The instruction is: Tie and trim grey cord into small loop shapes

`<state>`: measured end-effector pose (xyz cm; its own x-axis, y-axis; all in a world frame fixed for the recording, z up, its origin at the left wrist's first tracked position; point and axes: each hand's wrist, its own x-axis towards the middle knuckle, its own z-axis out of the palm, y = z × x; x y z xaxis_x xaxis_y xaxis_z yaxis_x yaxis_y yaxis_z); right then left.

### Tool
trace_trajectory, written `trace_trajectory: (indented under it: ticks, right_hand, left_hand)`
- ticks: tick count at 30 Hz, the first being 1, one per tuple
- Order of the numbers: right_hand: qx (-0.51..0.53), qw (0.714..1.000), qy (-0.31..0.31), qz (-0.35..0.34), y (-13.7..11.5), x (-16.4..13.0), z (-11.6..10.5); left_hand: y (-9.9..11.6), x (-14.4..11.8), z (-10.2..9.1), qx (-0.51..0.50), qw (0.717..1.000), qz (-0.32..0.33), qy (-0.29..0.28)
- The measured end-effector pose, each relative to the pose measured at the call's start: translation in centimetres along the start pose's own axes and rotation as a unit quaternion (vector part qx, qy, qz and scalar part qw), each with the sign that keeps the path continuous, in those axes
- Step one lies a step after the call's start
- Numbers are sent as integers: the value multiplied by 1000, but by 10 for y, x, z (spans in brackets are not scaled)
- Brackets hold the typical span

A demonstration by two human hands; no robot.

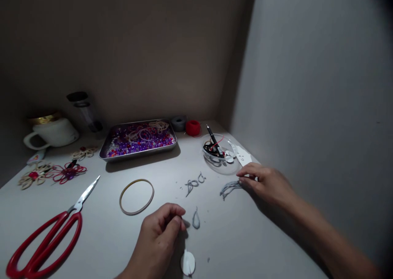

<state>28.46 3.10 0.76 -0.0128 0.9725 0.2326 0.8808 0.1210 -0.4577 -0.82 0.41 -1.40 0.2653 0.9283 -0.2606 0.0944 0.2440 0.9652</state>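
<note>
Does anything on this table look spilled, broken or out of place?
Nothing looks spilled or broken. Tiny grey snippets lie scattered near the grey loops, between the left hand and right hand. The beads stay inside the tray, and the scissors lie flat.

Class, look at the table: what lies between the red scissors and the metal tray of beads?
In the head view, a thin ring lies between scissors and tray; otherwise bare table.

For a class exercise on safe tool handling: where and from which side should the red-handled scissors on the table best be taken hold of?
Grip the red scissors by the red handle loops, coming from the near left edge of the table. They lie flat and closed, loops toward the person, blades pointing away toward the gold ring, so the handles are reached first. The left hand is nearest.
</note>
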Motion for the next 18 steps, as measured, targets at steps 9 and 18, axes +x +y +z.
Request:
trace_trajectory:
  ticks: [9, 18]
  right_hand:
    - [-2, 999, -22, -28, -5, -4, 3]
    - [60, 998, 23, -29, -26, -12, 5]
  left_hand:
    - [6, -2, 5, -13, 1000, -10, 16]
    - [20, -1, 7, 54, 998, 13, 34]
